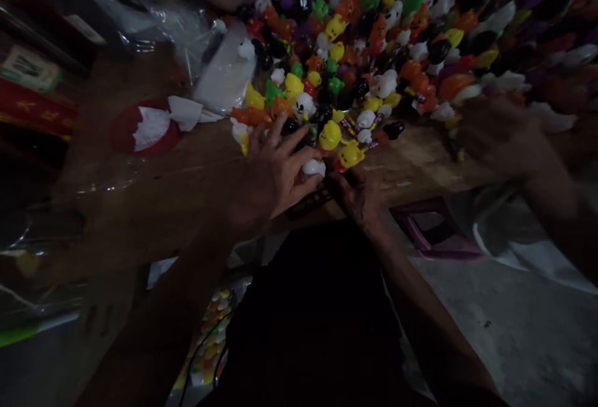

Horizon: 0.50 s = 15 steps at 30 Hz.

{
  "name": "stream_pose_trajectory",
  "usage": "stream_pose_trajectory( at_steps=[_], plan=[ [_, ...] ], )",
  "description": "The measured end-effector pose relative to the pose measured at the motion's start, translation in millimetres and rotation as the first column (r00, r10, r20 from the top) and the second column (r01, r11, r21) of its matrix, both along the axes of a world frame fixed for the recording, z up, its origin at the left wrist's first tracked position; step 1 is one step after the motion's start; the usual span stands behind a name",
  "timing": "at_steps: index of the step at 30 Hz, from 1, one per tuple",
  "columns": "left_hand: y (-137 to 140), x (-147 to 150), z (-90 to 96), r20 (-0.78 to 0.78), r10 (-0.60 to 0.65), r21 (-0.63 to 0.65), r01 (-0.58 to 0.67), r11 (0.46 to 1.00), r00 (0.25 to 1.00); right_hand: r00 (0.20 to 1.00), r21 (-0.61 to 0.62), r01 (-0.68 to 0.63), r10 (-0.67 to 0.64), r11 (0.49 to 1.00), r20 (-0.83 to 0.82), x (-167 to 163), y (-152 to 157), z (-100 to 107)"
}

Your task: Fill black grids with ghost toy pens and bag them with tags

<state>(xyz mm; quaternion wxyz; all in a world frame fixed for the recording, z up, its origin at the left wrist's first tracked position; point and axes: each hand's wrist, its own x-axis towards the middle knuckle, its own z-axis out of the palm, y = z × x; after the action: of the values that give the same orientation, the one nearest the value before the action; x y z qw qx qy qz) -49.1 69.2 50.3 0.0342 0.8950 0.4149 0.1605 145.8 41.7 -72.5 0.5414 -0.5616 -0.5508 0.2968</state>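
Observation:
My left hand lies palm down with fingers spread over small plastic figures at the table's front edge. A white figure sits between its thumb and forefinger. My right hand is at the same edge, its fingers curled and partly hidden; what they hold is too dark to make out. Just above the right fingers lies a yellow eared figure, with a yellow chick-like figure beside it. Below, between the hands, shows a dark latticed piece. A white skull-faced figure lies beyond my left fingertips.
A large heap of coloured figures covers the back and right of the wooden table. On the left are a red dish with white paper and clear plastic bags. Another person's blurred hand works at right, above a purple plastic frame.

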Motion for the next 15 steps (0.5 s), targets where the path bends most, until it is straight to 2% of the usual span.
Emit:
stream_pose_trajectory(
  at_steps=[5,9,11,15],
  plan=[
    [5,-1,-1.4,0.015,0.0,-0.058,0.001,0.998,1.0,0.959,0.083,-0.039,0.014,0.996,0.284,9,2,-5],
    [6,-3,2.1,0.019,0.004,-0.109,-0.002,0.994,1.0,0.908,0.107,-0.071,0.019,0.992,0.419,9,10,-9],
    [2,1,8.2,0.036,0.008,-0.09,-0.005,0.996,0.999,0.897,0.087,-0.096,0.048,0.992,0.44,8,11,-7],
    [-4,25,21.4,0.056,0.016,0.032,-0.017,0.999,0.998,0.893,0.081,-0.151,0.101,0.985,0.439,11,4,-1]
  ],
)
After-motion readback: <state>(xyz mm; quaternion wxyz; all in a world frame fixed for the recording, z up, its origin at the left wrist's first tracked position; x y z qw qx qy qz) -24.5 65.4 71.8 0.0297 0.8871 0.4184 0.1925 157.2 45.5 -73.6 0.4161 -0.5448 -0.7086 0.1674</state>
